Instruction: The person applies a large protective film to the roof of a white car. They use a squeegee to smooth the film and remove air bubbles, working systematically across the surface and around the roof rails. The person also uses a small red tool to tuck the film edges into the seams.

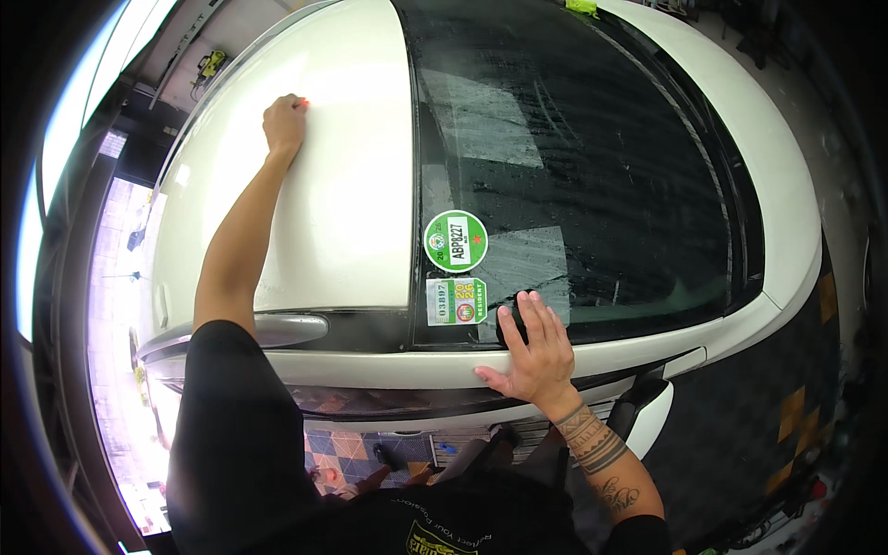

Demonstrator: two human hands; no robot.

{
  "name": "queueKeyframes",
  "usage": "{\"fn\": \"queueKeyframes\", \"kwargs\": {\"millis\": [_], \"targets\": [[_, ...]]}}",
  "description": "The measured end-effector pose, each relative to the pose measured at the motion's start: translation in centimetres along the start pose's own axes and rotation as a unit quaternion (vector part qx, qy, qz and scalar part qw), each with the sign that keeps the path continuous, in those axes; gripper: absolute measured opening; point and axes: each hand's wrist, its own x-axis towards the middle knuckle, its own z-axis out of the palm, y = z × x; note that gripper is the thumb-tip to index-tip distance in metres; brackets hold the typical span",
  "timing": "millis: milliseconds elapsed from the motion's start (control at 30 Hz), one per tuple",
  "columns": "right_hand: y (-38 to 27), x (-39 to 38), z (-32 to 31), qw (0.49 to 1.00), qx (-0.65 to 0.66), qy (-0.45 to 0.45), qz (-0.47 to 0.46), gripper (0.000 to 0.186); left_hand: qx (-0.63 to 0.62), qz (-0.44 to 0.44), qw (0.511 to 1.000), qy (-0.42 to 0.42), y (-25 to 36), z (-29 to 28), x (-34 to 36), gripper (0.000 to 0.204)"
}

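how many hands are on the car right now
2: the left hand on the white roof, holding a small red thing; the right hand at the windshield's near edge. Parts of the car are hidden.

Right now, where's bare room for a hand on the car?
Roof: bare between left hand and windshield. Windshield: open glass right of the round sticker. Crowded: windshield's lower-left corner, round sticker and rectangular sticker close to right hand.

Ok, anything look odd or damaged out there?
No clear damage. The windshield has pale streaks and specks, so it looks smeared. A yellow-green thing at its far edge looks out of place; it's too cut off to identify.
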Motion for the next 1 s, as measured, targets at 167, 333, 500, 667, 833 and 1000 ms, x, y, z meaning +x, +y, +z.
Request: {"fn": "queueKeyframes", "kwargs": {"millis": [167, 333, 500, 667, 833, 1000], "targets": [[1.2, -0.1, 0.3, 0.999, -0.027, 0.011, 0.021, 0.074, -0.183, 0.216, 0.952, -0.118, 9.9, 1.4, -7.4, 0.005], [0.2, 0.1, 0.1, 1.000, -0.006, 0.004, 0.001, 0.074, -0.045, 0.110, 0.992, -0.041, 3.1, 0.6, -1.8, 0.014], [1.7, 0.0, 0.3, 0.999, -0.033, 0.007, 0.024, 0.075, -0.149, 0.273, 0.942, -0.126, 11.4, 3.6, -7.2, 0.013], [0.2, -0.2, 0.2, 1.000, 0.004, 0.008, -0.009, 0.075, -0.197, -0.028, 0.971, -0.133, 0.4, 2.7, 0.8, 0.015], [1.8, -0.1, 0.2, 0.999, -0.038, 0.001, 0.034, 0.074, -0.191, 0.297, 0.919, -0.172, 13.3, 2.5, -7.8, 0.009], [0.5, -0.2, -0.1, 1.000, -0.011, -0.001, 0.007, 0.073, -0.009, 0.056, 0.996, -0.070, 1.3, 2.1, 2.3, 0.016]]}}
